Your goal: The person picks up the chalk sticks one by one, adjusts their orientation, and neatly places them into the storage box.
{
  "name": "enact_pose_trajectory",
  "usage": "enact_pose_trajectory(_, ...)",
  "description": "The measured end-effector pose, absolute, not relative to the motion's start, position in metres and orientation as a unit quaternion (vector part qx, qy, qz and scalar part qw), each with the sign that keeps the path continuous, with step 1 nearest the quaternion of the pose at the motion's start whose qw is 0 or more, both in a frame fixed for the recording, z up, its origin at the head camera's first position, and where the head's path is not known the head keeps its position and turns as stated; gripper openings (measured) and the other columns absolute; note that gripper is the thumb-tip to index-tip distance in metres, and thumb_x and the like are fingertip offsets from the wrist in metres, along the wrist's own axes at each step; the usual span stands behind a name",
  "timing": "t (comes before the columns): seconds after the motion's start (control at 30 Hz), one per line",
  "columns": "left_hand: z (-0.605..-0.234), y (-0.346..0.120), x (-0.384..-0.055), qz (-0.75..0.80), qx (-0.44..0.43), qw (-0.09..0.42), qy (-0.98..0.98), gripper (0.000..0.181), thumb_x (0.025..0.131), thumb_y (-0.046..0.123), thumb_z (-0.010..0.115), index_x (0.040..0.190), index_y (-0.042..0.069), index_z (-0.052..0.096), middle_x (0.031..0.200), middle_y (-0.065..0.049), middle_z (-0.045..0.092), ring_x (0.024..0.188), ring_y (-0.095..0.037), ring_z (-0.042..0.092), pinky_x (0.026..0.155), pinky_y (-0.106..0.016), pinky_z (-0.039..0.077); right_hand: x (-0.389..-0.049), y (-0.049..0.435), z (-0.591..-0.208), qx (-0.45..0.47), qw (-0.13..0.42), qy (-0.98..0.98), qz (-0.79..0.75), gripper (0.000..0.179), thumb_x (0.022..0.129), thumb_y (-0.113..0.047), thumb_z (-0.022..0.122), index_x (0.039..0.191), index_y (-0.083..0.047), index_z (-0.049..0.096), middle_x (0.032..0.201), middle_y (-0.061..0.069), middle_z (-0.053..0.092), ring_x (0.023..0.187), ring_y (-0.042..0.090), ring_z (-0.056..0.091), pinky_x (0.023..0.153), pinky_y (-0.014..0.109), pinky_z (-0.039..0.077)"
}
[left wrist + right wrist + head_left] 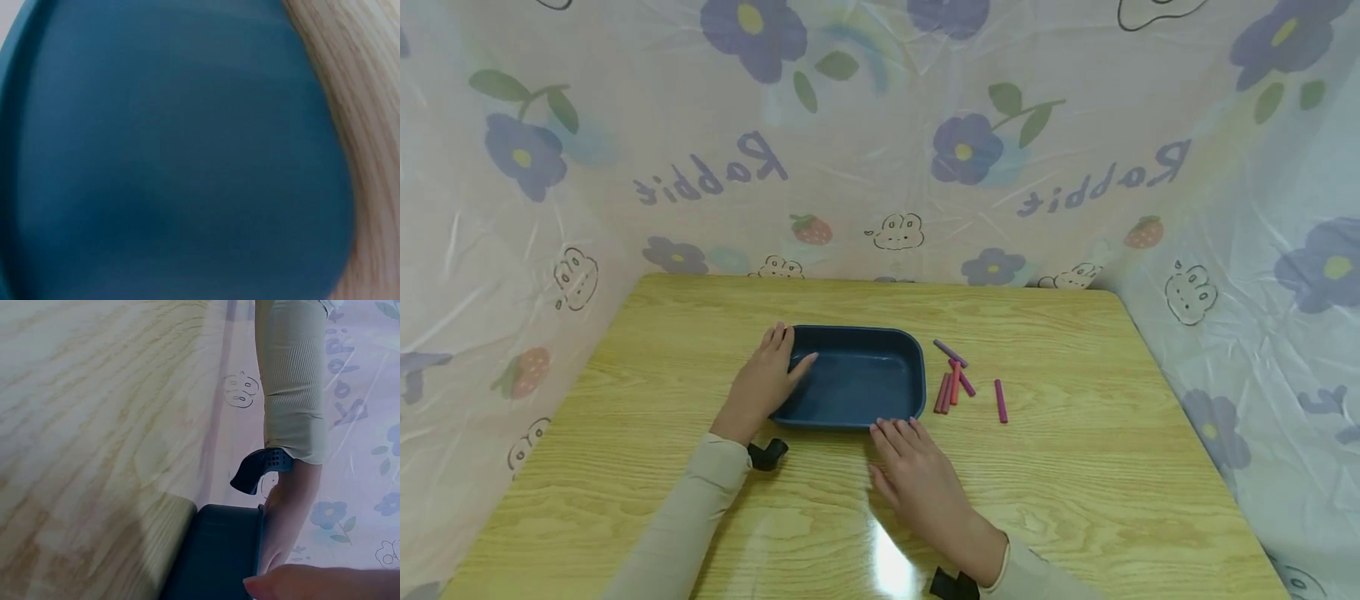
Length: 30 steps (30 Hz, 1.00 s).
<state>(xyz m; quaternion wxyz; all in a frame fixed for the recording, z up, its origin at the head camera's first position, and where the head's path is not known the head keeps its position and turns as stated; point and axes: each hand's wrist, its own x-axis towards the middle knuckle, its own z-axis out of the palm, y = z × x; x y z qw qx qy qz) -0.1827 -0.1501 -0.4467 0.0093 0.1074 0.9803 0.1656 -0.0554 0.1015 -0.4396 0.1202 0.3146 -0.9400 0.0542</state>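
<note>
A dark blue rectangular tray (857, 383) with rounded corners and raised walls sits on the table, nothing inside it. At its left wall, my left hand (762, 379) holds the rim, thumb reaching over the inside and fingers by the far left corner. My right hand (921, 483) touches the near rim close to the right corner with straight fingertips. Blue tray surface (187, 150) fills most of the left wrist view. In the right wrist view, the tray's outer wall (215, 550) shows beside a fingertip, with the left hand (290, 506) beyond.
Just right of the tray lie several slim red and purple sticks (955, 383), some crossing. One purple stick (1001, 401) lies apart, farther right. The wood-grain table (1075, 467) is backed by a patterned curtain (865, 167). Black straps (767, 455) are at the wrists.
</note>
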Motion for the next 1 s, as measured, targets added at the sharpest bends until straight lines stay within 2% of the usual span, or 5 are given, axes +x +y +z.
enact_pose_trajectory(0.3,-0.431,-0.166,-0.164,0.213,0.101,0.024,0.971,0.085,0.093,0.058,0.039,0.149,0.008,0.0,0.154,-0.012,-0.005,0.14,-0.024,-0.008,0.107,-0.053,0.021,-0.063,0.117,-0.418,0.3,0.099,-0.936,0.156,0.046,0.091,-0.03,0.06,0.128,-0.005,0.056,0.129,0.01,0.055,0.12,0.023,0.051,0.102,0.041,0.037)
enact_pose_trajectory(0.43,-0.422,-0.172,-0.151,0.215,0.115,0.017,0.97,0.092,0.088,0.068,0.036,0.149,0.012,-0.004,0.154,-0.008,-0.011,0.139,-0.021,-0.013,0.107,-0.054,0.019,-0.073,0.14,-0.407,0.235,0.107,-0.944,0.205,0.039,0.089,-0.029,0.063,0.124,-0.011,0.061,0.116,0.005,0.064,0.101,0.02,0.062,0.077,0.034,0.053)
enact_pose_trajectory(0.57,-0.417,-0.179,-0.137,0.2,0.132,0.005,0.971,0.098,0.084,0.073,0.035,0.149,0.011,-0.005,0.153,-0.009,-0.013,0.139,-0.022,-0.014,0.107,-0.055,0.019,-0.087,0.167,-0.4,0.154,0.071,-0.956,0.238,0.031,0.089,-0.028,0.063,0.117,-0.014,0.066,0.098,0.002,0.068,0.083,0.018,0.065,0.056,0.03,0.049)
enact_pose_trajectory(0.8,-0.422,-0.187,-0.116,0.162,0.153,-0.021,0.975,0.103,0.082,0.069,0.047,0.149,0.01,-0.005,0.154,-0.012,-0.011,0.14,-0.028,-0.01,0.107,-0.054,0.02,-0.111,0.218,-0.401,0.083,-0.001,-0.968,0.235,0.039,0.093,-0.03,0.056,0.12,-0.002,0.06,0.101,0.011,0.065,0.089,0.026,0.063,0.069,0.042,0.052)
enact_pose_trajectory(1.0,-0.43,-0.188,-0.107,0.143,0.153,-0.026,0.978,0.109,0.079,0.074,0.045,0.149,0.007,-0.005,0.153,-0.015,-0.008,0.14,-0.032,-0.005,0.108,-0.053,0.018,-0.128,0.248,-0.409,0.049,-0.049,-0.97,0.233,0.047,0.095,-0.03,0.051,0.123,0.008,0.052,0.108,0.022,0.061,0.094,0.034,0.061,0.073,0.047,0.051)
